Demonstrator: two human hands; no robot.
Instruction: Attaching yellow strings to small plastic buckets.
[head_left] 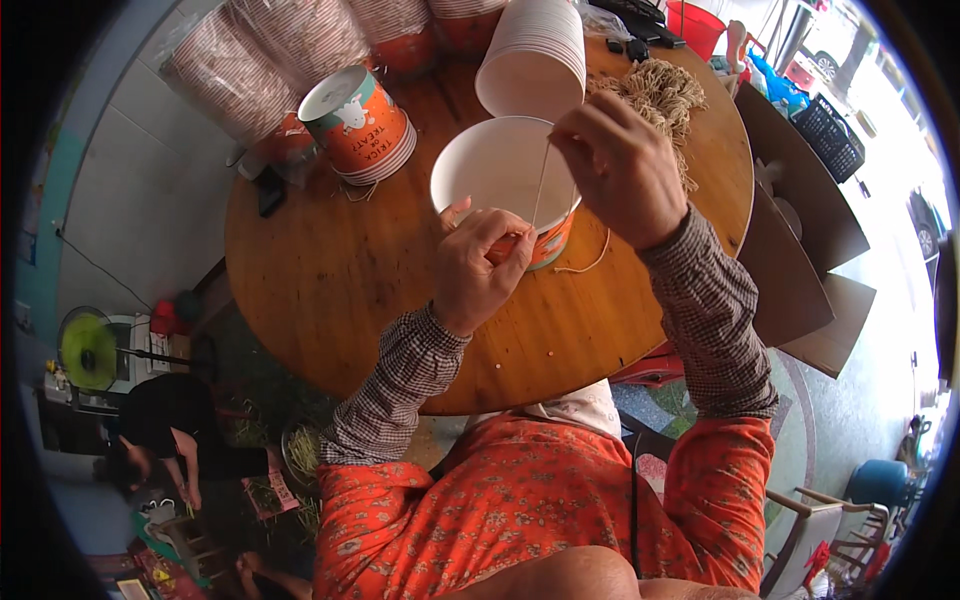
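A wide paper bucket (490, 160), white inside and orange outside, stands upright on the round wooden table in front of me. At its near rim my left hand (482, 262) pinches a thin cord (541, 185). My right hand (622, 165), raised above the bucket's right side, grips the cord higher up, so it runs taut between the two hands. A loose cord end (590, 262) lies on the table beside the bucket's base. Behind my right hand sits a bundle of beige cords (662, 100). My fingertips partly hide the near rim.
Nested white buckets (533, 60) lie tipped behind the bucket. A short stack of orange buckets (362, 130) stands back left, near plastic-wrapped stacks (235, 75). An open cardboard box (800, 225) stands right of the table (330, 300). Another person (165, 430) sits at lower left near a fan (88, 348).
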